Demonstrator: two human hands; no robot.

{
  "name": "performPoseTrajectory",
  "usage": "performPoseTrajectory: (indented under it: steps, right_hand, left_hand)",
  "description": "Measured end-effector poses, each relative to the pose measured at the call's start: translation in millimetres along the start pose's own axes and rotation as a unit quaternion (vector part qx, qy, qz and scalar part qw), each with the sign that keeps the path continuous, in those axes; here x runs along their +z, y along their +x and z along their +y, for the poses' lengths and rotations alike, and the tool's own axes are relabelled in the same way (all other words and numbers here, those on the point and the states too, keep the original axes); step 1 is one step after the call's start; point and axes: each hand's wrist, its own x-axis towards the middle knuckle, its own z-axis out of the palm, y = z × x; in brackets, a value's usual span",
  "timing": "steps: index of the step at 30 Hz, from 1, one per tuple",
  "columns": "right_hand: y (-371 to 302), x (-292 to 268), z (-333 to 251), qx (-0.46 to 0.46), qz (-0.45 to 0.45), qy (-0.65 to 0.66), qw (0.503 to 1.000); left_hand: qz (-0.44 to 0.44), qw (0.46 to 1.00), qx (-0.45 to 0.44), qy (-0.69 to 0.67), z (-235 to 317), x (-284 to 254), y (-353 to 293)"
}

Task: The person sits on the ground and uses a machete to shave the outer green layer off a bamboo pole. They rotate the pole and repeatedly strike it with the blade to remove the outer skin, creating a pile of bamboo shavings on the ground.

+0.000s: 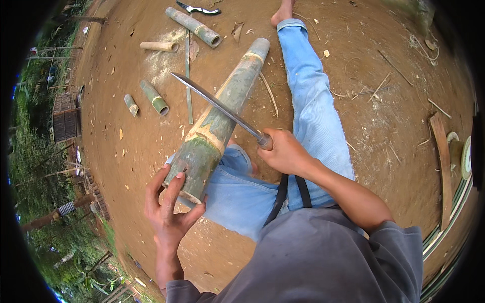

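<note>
A thick green bamboo section point(222, 118) lies tilted across my lap, its cut end toward me. My left hand point(169, 209) grips that near cut end from below, fingers wrapped up its side. My right hand point(284, 151) is shut on the handle of a long knife point(214, 104). The blade lies across the bamboo's upper side, pointing up and left, its tip past the stem. My leg in blue jeans point(316, 106) stretches out on the bare earth beside the bamboo.
Shorter bamboo pieces point(194, 27) point(154, 97) point(131, 104) and a pale one point(159, 46) lie on the dirt at upper left, with a thin split strip point(188, 86). Another knife point(199, 9) lies at the top. A wooden slat point(442, 166) and rolled strips sit at right.
</note>
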Motion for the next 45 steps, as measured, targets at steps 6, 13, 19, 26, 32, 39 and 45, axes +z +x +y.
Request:
performPoseTrajectory:
  steps: [6, 13, 19, 26, 32, 39, 45]
  right_hand:
    - [-18.1, 9.2, -16.3, -0.057, -0.035, -0.006, 0.998]
    - [-22.6, 23.7, -18.1, -0.086, -0.088, -0.037, 0.992]
    - [-20.6, 13.3, -33.8, -0.076, -0.076, -0.065, 0.992]
    - [17.9, 11.4, -38.7, -0.038, -0.029, -0.072, 0.996]
    - [-11.5, 6.0, -28.8, -0.125, -0.104, -0.128, 0.978]
    - [-9.6, 1.0, -39.3, -0.176, -0.126, -0.132, 0.967]
    - [-13.0, 8.5, -29.1, -0.13, -0.098, -0.106, 0.981]
  left_hand:
    - [0.107, 0.964, -0.203, -0.138, 4.5, 10.2, 16.6]
    - [0.109, 0.886, -0.398, -0.21, 3.9, 3.2, 10.6]
    - [0.045, 0.986, -0.163, -0.015, 3.1, -17.1, 21.2]
    - [0.092, 0.98, -0.172, -0.041, -0.9, -5.7, 13.3]
    - [0.083, 0.984, -0.156, -0.023, -3.5, 1.6, -1.3]
    - [0.077, 0.99, -0.12, -0.004, -2.1, -3.1, 6.7]
    - [0.109, 0.984, -0.14, -0.029, -7.3, 1.1, 4.5]
